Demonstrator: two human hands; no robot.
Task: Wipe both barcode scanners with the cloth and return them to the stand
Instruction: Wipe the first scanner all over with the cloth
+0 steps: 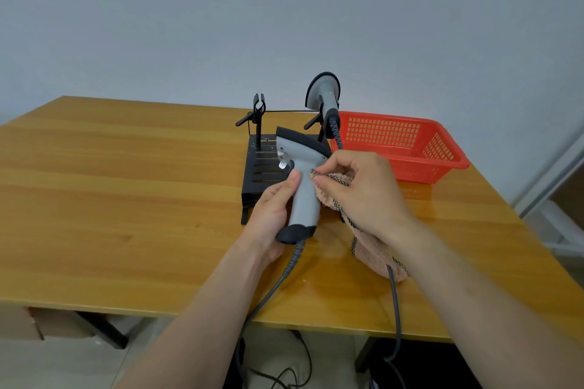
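L hand (pixel 271 215) is curled round the low grip of the scanner (pixel 303 186), thumb up its side, prob. to steady it w/ the head tilted away and the handle's flank exposed. R hand (pixel 363 193) pinches the cloth (pixel 369 249) against that flank. The slack trails under the R wrist onto the bench (pixel 126 183). 2nd scanner (pixel 325 95) sits clipped in the stand (pixel 262 161) just beyond both hands. The clip beyond the L hand is vacant, ready for the return.

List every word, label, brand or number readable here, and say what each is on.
No text is legible here.
On the held scanner, in the left hand: a small white tag beside the trigger, too blurred to read.
On the docked scanner, stand, cloth and red basket: no print shows.
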